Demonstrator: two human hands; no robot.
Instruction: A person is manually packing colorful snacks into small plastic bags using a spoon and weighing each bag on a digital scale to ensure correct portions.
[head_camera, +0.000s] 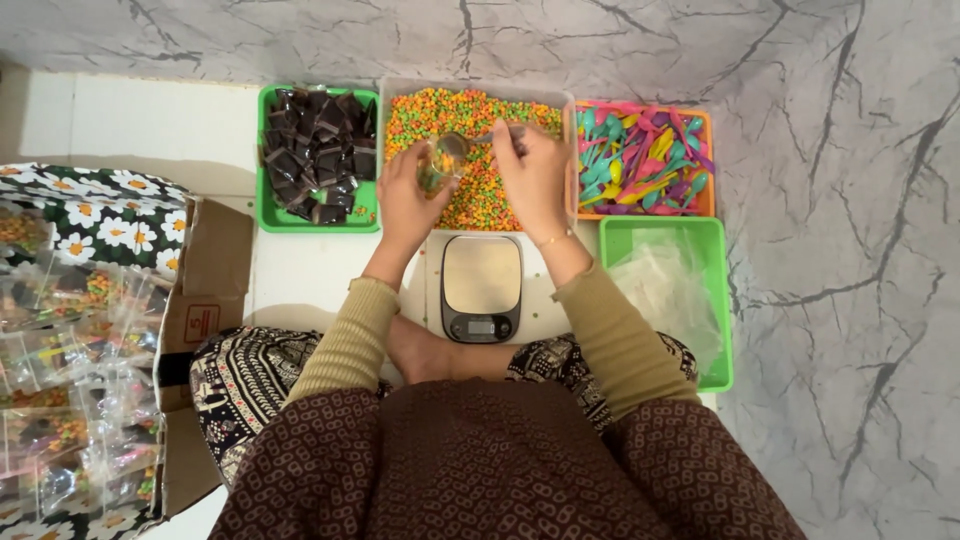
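closest to you are your folded legs in patterned cloth, one bare foot (425, 352) tucked between them, touching the near edge of the kitchen scale (481, 288), which sits on the white floor mat (150, 125) with its steel plate bare. on your left an open cardboard box (195, 300) stands beside your knee, packed with clear filled packets (70, 400) and lined with daisy-print cloth; a strip of mat lies free between the box and the scale. on your right a green tray (712, 300) of clear plastic bags (665, 285) lies just beside the scale, its outer edge meeting the grey marble floor (850, 300), which runs open beyond. further out, three containers stand in a tight row, edges touching or nearly so: a green tray of dark brown packets (318, 155) on the left, a clear tub of orange, green and yellow candy bits (478, 150) in the middle, an orange tray of coloured plastic spoons (640, 160) on the right. both hands hover over the middle tub. your left hand (408, 195) is curled around a small clear bag (438, 170) with some candy bits in it, holding it upright. your right hand (535, 175) is closed on the handle of a scoop (460, 145), its bowl at the mouth of the bag. beyond the row the marble lies bare.
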